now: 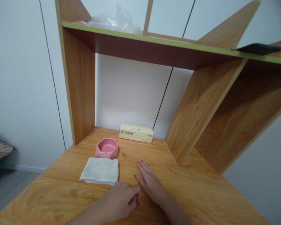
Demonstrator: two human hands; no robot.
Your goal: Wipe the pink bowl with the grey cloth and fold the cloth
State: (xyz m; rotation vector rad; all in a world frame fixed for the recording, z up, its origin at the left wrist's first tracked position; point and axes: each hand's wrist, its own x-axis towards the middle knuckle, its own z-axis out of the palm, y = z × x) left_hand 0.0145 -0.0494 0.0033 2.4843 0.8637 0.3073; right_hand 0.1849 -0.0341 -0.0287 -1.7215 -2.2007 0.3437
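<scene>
My left hand point(125, 199) is curled into a loose fist at the front of the wooden desk, and no object shows in it. Just behind it lies a folded white cloth point(100, 170), close to the knuckles. My right hand point(151, 184) lies palm down on the desk with its fingers stretched out and its thumb apart, beside the left hand. A pink ashtray point(107, 148) with a faceted rim stands behind the cloth. Farther back, a cream cling film box point(136, 133) with printed lettering rests near the wall.
The wooden desk point(201, 190) carries a shelf point(142, 48) above, with upright side panels at left point(81, 84) and right point(201, 109). A clear plastic bag point(114, 22) and a dark flat object point(259, 48) lie on the shelf. Patterned fabric point(0, 150) shows at far left.
</scene>
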